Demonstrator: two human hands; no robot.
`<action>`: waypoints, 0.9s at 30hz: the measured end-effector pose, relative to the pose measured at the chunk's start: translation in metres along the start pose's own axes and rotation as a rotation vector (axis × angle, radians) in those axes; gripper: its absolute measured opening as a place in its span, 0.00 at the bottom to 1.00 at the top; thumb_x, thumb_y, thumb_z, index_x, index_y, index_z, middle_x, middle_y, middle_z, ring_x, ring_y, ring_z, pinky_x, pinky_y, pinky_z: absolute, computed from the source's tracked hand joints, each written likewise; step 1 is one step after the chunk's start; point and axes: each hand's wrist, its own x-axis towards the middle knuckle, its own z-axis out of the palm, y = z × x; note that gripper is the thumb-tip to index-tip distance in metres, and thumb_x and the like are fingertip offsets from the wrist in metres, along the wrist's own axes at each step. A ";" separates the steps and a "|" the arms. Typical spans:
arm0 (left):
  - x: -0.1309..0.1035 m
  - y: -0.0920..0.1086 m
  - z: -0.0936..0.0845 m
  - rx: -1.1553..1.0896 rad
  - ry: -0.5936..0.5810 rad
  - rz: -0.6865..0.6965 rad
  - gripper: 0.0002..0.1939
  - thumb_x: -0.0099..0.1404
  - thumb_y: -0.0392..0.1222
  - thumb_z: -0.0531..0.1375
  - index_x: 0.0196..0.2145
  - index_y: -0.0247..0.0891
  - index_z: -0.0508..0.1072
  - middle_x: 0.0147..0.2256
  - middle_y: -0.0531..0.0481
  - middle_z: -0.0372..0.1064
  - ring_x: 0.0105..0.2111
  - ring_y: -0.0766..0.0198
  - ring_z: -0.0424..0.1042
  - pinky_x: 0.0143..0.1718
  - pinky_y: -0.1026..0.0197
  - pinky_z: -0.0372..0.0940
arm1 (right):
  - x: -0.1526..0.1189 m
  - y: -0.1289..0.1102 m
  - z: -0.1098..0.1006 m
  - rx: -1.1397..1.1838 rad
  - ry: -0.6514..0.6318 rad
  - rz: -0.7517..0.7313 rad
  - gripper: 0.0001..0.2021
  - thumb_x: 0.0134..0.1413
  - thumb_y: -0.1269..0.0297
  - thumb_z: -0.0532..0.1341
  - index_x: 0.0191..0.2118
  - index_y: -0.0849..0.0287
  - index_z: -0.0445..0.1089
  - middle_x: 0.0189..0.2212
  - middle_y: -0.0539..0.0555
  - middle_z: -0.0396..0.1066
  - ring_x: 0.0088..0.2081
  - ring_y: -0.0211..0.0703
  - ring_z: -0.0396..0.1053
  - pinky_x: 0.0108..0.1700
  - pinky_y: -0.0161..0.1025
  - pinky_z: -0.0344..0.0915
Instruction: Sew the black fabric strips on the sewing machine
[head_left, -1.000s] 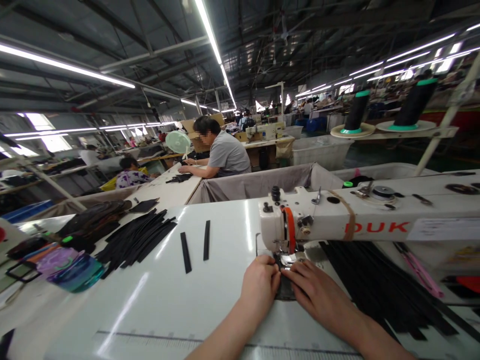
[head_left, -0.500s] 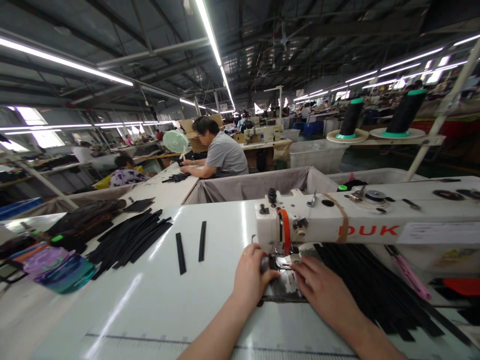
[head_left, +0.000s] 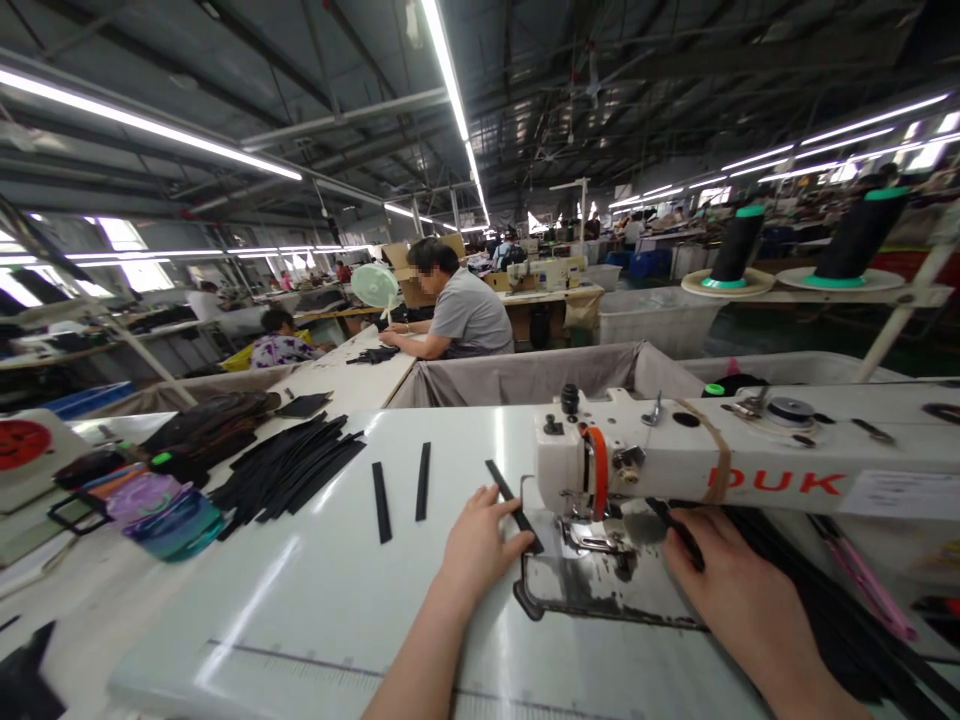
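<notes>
My left hand [head_left: 478, 538] lies left of the needle area, its thumb and forefinger closed on a short black fabric strip [head_left: 504, 482] that slants across the edge of the metal plate. Under the arm of the white sewing machine [head_left: 645, 450], my right hand [head_left: 724, 570] has its fingers curled on the end of a black strip [head_left: 686, 540] beside the bundle of long black strips [head_left: 817, 620]. Between my hands, the presser foot [head_left: 592, 540] stands over the bare metal plate [head_left: 600, 590]. Two cut strips [head_left: 381, 502] lie apart on the table, left of my left hand.
A fanned pile of black strips [head_left: 292, 468] lies at the left, near a purple and blue cup [head_left: 169, 520]. Pink-handled snips [head_left: 862, 580] lie at the right. Thread cones [head_left: 739, 245] stand behind the machine. A co-worker [head_left: 469, 310] sits at the table ahead.
My left hand has moved left from the presser foot with a black strip. My right hand has moved right, away from the foot, to the strips under the machine arm. The view has shifted left.
</notes>
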 end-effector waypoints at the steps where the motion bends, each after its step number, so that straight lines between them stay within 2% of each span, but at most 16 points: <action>1: 0.001 -0.008 -0.007 0.012 0.029 -0.053 0.19 0.60 0.48 0.64 0.48 0.43 0.77 0.59 0.42 0.65 0.60 0.49 0.63 0.60 0.52 0.59 | 0.001 -0.003 -0.001 0.120 -0.045 -0.007 0.11 0.59 0.60 0.53 0.41 0.56 0.70 0.41 0.54 0.74 0.31 0.45 0.74 0.28 0.38 0.68; 3: 0.004 -0.020 -0.019 0.052 0.117 -0.146 0.12 0.64 0.42 0.59 0.40 0.39 0.81 0.55 0.40 0.68 0.56 0.50 0.66 0.58 0.51 0.59 | 0.003 -0.010 -0.003 0.394 -0.234 -0.046 0.09 0.58 0.60 0.54 0.37 0.54 0.71 0.34 0.52 0.74 0.30 0.42 0.74 0.31 0.37 0.70; 4: 0.005 -0.022 -0.024 0.076 0.171 -0.172 0.12 0.65 0.40 0.56 0.36 0.37 0.81 0.54 0.39 0.69 0.57 0.49 0.66 0.59 0.50 0.58 | 0.003 -0.014 -0.004 0.526 -0.350 -0.045 0.08 0.58 0.60 0.55 0.37 0.54 0.71 0.31 0.51 0.74 0.29 0.42 0.73 0.31 0.36 0.70; 6: 0.004 -0.016 -0.027 0.058 0.251 -0.145 0.14 0.66 0.39 0.55 0.32 0.34 0.80 0.50 0.37 0.71 0.55 0.47 0.65 0.59 0.47 0.57 | 0.001 -0.024 -0.005 0.757 -0.548 0.013 0.09 0.58 0.59 0.57 0.40 0.54 0.70 0.29 0.50 0.73 0.26 0.41 0.73 0.29 0.35 0.71; 7: 0.002 -0.009 -0.026 -0.014 0.235 -0.105 0.14 0.66 0.42 0.55 0.31 0.34 0.79 0.45 0.38 0.73 0.52 0.48 0.68 0.56 0.47 0.60 | -0.001 -0.030 -0.005 0.857 -0.605 0.057 0.09 0.58 0.59 0.57 0.42 0.55 0.69 0.29 0.50 0.73 0.26 0.41 0.73 0.29 0.35 0.71; 8: -0.001 0.000 -0.022 -0.136 0.161 -0.059 0.15 0.66 0.46 0.57 0.30 0.34 0.78 0.39 0.41 0.75 0.45 0.50 0.72 0.50 0.49 0.64 | -0.003 -0.035 -0.004 0.942 -0.642 0.098 0.10 0.59 0.58 0.57 0.43 0.55 0.67 0.30 0.50 0.73 0.26 0.41 0.74 0.30 0.36 0.72; 9: -0.004 0.010 -0.017 -0.305 0.024 -0.016 0.17 0.64 0.51 0.58 0.29 0.35 0.77 0.32 0.44 0.74 0.37 0.53 0.73 0.42 0.52 0.68 | -0.005 -0.041 -0.004 1.007 -0.669 0.126 0.09 0.60 0.58 0.57 0.42 0.55 0.66 0.31 0.51 0.73 0.27 0.42 0.75 0.32 0.36 0.73; 11: -0.011 0.029 -0.004 -0.692 -0.358 0.008 0.20 0.60 0.57 0.60 0.30 0.35 0.75 0.23 0.51 0.70 0.24 0.61 0.70 0.28 0.60 0.67 | -0.008 -0.050 -0.004 1.070 -0.718 0.125 0.08 0.61 0.57 0.56 0.39 0.55 0.66 0.32 0.51 0.73 0.30 0.43 0.75 0.33 0.37 0.73; 12: -0.014 0.036 0.002 -0.842 -0.487 -0.007 0.21 0.58 0.59 0.62 0.31 0.35 0.74 0.21 0.53 0.68 0.21 0.65 0.68 0.25 0.63 0.65 | -0.009 -0.054 -0.004 1.068 -0.729 0.098 0.08 0.62 0.58 0.56 0.38 0.55 0.66 0.32 0.52 0.74 0.31 0.44 0.76 0.34 0.37 0.73; 13: -0.016 0.041 0.008 -0.946 -0.566 -0.037 0.21 0.56 0.59 0.63 0.30 0.35 0.72 0.20 0.54 0.67 0.19 0.67 0.67 0.23 0.65 0.63 | -0.010 -0.056 -0.005 1.046 -0.720 0.049 0.08 0.63 0.59 0.55 0.39 0.55 0.68 0.33 0.52 0.75 0.34 0.44 0.76 0.36 0.37 0.73; 14: -0.016 0.044 0.012 -0.998 -0.590 -0.079 0.21 0.55 0.59 0.63 0.29 0.35 0.70 0.19 0.55 0.67 0.18 0.69 0.65 0.22 0.66 0.62 | -0.010 -0.056 -0.005 1.006 -0.686 -0.022 0.08 0.64 0.61 0.54 0.40 0.54 0.69 0.35 0.53 0.75 0.37 0.45 0.76 0.39 0.38 0.73; 16: -0.014 0.043 0.018 -0.982 -0.536 -0.167 0.19 0.57 0.56 0.61 0.27 0.36 0.67 0.17 0.56 0.65 0.15 0.70 0.63 0.21 0.67 0.60 | -0.009 -0.056 -0.004 0.884 -0.572 -0.218 0.12 0.64 0.67 0.51 0.45 0.52 0.72 0.41 0.55 0.75 0.43 0.45 0.74 0.45 0.40 0.72; 20: -0.009 0.036 0.025 -0.870 -0.403 -0.241 0.08 0.63 0.44 0.57 0.31 0.35 0.67 0.16 0.58 0.63 0.14 0.69 0.61 0.20 0.65 0.60 | -0.013 -0.055 0.000 0.542 -0.366 -0.617 0.21 0.58 0.79 0.50 0.50 0.52 0.71 0.47 0.58 0.71 0.47 0.45 0.71 0.47 0.41 0.71; 22: -0.010 0.036 0.030 -0.754 -0.248 -0.171 0.05 0.61 0.36 0.58 0.36 0.35 0.69 0.20 0.57 0.65 0.19 0.67 0.64 0.26 0.63 0.62 | -0.020 -0.057 0.004 0.382 -0.277 -0.707 0.24 0.54 0.82 0.49 0.52 0.57 0.70 0.46 0.60 0.71 0.47 0.47 0.71 0.46 0.42 0.72; 25: -0.015 0.040 0.033 -0.361 0.030 0.048 0.08 0.59 0.31 0.60 0.38 0.37 0.72 0.33 0.50 0.70 0.35 0.60 0.69 0.41 0.58 0.65 | -0.030 -0.064 0.009 0.207 -0.174 -0.725 0.26 0.48 0.84 0.47 0.52 0.64 0.68 0.42 0.62 0.73 0.42 0.48 0.73 0.40 0.41 0.74; 27: -0.018 0.042 0.034 -0.145 0.065 0.152 0.03 0.62 0.33 0.60 0.34 0.37 0.74 0.39 0.45 0.70 0.41 0.56 0.67 0.45 0.54 0.64 | -0.035 -0.067 0.011 0.132 -0.134 -0.725 0.27 0.46 0.85 0.47 0.51 0.66 0.68 0.42 0.62 0.73 0.41 0.48 0.74 0.38 0.39 0.74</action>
